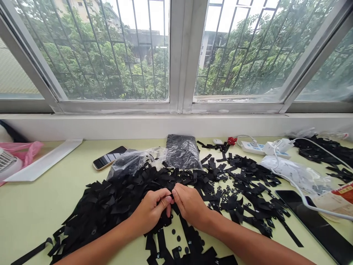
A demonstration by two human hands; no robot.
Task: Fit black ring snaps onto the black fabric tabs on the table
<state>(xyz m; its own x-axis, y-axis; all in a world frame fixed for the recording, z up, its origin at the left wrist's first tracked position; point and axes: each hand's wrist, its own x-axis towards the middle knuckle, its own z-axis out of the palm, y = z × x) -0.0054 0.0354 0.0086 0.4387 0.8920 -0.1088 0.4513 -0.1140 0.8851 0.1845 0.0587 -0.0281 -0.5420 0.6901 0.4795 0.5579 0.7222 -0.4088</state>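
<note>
My left hand (pixel 153 209) and my right hand (pixel 190 206) meet at the middle of the table, fingertips touching. Both are closed, thumbs and fingers pinched on a small black fabric strip (pixel 171 196), most of which the fingers hide. To the left and behind lies a big heap of black fabric strips (pixel 110 206). Under and in front of my hands, more black strips (pixel 189 235) are spread, some with a white letter M. Small round black discs (pixel 178 238) lie among them. Right of my right hand are several small black rings (pixel 226 193).
Behind the heap sit a clear bag of black pieces (pixel 183 151) and a phone (pixel 109 158). On the right are a power strip (pixel 253 148) with a white cable, a plastic bag (pixel 292 171) and a long black phone-like slab (pixel 317 224). A white board (pixel 46 160) lies left.
</note>
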